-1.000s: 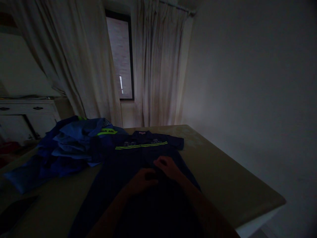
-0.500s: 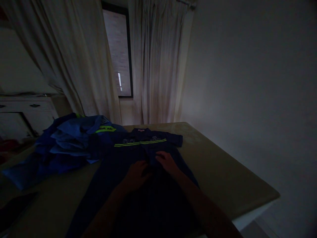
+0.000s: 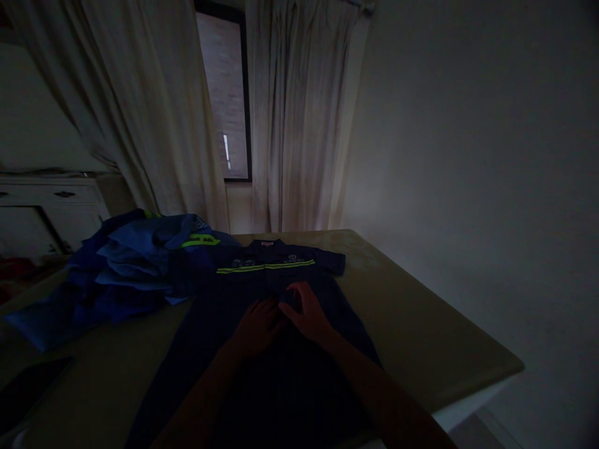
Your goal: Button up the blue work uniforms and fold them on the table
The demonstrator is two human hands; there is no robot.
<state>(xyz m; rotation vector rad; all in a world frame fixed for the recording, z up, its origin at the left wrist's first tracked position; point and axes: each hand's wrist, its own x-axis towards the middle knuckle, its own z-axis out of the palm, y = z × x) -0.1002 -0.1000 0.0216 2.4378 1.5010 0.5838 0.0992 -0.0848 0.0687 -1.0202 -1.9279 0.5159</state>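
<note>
Rests left hand (image 3: 257, 325) on the navy shirt (image 3: 290, 358) laid flat on the table (image 3: 397, 324), cannot tell whether gripping fabric; curves right hand (image 3: 307, 315) just beside, loosely open.

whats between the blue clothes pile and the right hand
The head view shows the left hand and part of the dark garment between them.
</note>
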